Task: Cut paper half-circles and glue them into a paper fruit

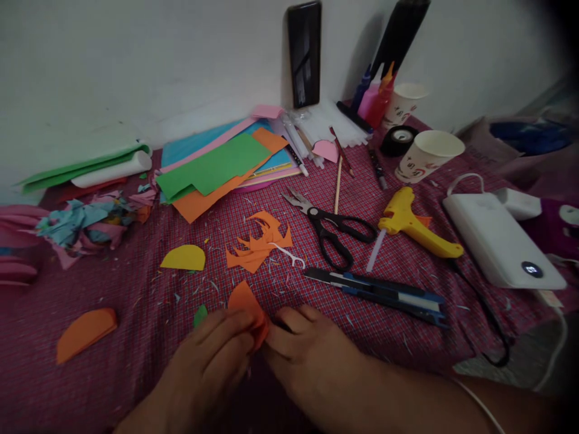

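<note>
Both my hands meet at an orange paper piece (pixel 244 299) near the front of the table. My left hand (pixel 212 355) pinches it from the left, fingers over its lower part. My right hand (pixel 307 352) is closed at its right edge, with the fingertips bent down and partly hidden. Beside my left fingers lies a small green paper piece (pixel 200 314). Farther left are folded orange half-circles (pixel 88 331) and a yellow half-circle (pixel 184 258). Just beyond my hands sit jagged orange paper scraps (pixel 257 244) with a white floss pick (pixel 289 256) on them.
Right of the scraps lie black-handled scissors (pixel 332 223), a blue utility knife (pixel 384 295) and a yellow glue gun (pixel 416 226). A white power bank (pixel 502 241) and paper cups (pixel 429 157) stand at right. Coloured sheets (pixel 217 166) and a leaning phone (pixel 304 57) are at the back.
</note>
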A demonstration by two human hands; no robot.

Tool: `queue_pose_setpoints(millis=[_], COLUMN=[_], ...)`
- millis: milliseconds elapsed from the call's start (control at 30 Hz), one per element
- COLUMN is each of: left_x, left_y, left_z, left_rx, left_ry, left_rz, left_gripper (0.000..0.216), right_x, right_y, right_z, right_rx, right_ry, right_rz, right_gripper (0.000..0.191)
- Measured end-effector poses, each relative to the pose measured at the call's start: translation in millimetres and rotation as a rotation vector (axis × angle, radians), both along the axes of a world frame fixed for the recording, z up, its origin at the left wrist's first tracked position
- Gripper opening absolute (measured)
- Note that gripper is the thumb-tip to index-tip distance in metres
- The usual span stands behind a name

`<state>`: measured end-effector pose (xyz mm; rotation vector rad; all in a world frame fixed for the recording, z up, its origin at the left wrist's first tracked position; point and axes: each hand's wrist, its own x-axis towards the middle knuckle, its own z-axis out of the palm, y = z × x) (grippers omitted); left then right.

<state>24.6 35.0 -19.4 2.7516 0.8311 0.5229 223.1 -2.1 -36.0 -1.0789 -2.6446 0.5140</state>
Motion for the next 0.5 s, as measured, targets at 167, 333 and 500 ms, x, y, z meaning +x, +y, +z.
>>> queue_pose_setpoints(millis=[167, 333, 500], left_x=[4, 3, -7], left_y=[-15, -4, 0], left_z=[-11.0, 0.1, -1.7], left_rx=[-0.025, -0.049, 0.13], left_ry=[-0.042, 0.06, 0.155], left_rz=[0.224, 0.103, -0.048], left_gripper=[0.026, 0.026, 0.034], right_x=[2, 0, 7], right_y=[1, -2, 1], right_z=[1.3, -2.5, 1.0], right_rx=[-0.013, -0.009, -0.065], right_ry=[0.03, -0.001, -0.01], right_rz=[-0.011, -0.019, 0.016], right_gripper=[0.013, 0.016, 0.017])
